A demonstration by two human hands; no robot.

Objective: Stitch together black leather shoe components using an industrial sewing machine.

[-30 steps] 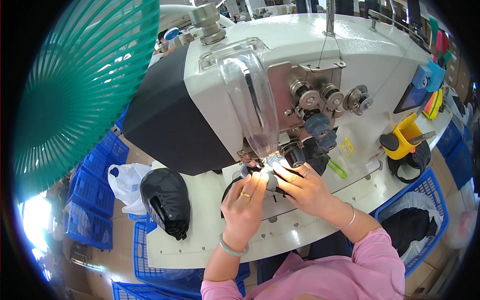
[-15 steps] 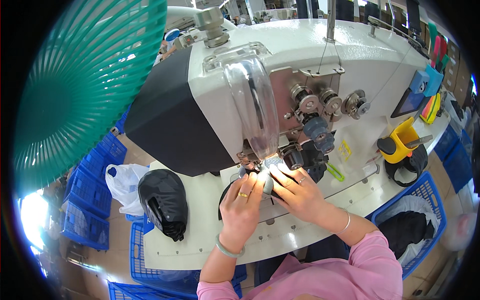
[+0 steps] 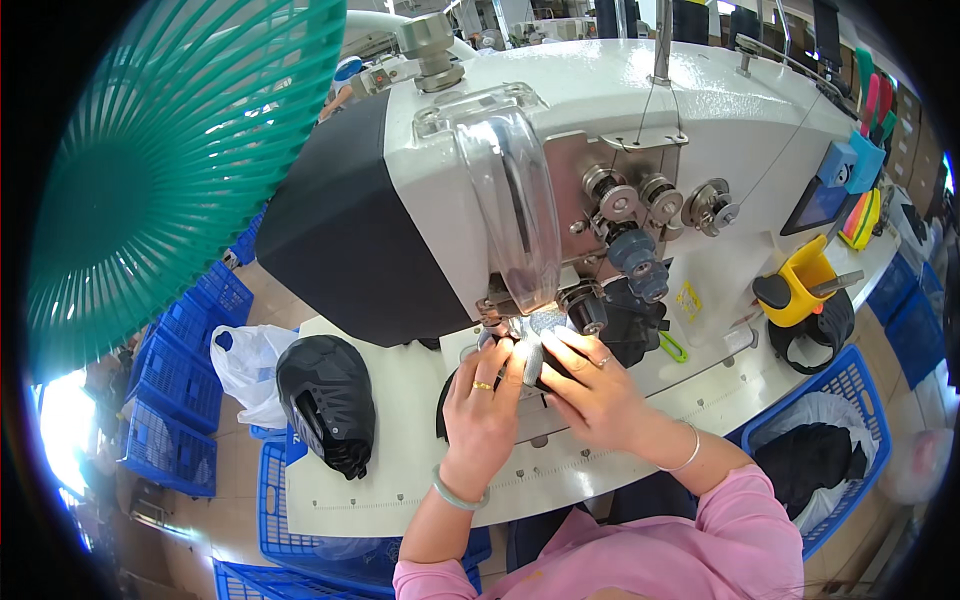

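My left hand [image 3: 483,412] and my right hand [image 3: 590,390] lie side by side on the white table [image 3: 400,470] under the head of a large white and black sewing machine [image 3: 560,170]. Both press a small grey and black fabric piece [image 3: 540,345] at the needle area, brightly lit by the machine lamp. The fingertips of both hands pinch its edges. A ring is on my left hand, a green bangle on the left wrist and a thin bracelet on the right wrist. A clear plastic guard [image 3: 515,215] hangs above the needle.
A stack of black shoe-upper pieces [image 3: 328,400] lies on the table's left end. A teal fan guard [image 3: 170,160] fills the upper left. Blue plastic crates [image 3: 180,390] stand on the floor at left and right [image 3: 850,400]. A yellow holder [image 3: 800,285] sits at the right.
Both hands have stayed at the needle, with the fabric piece shifted slightly. The view has come a little closer to the machine.
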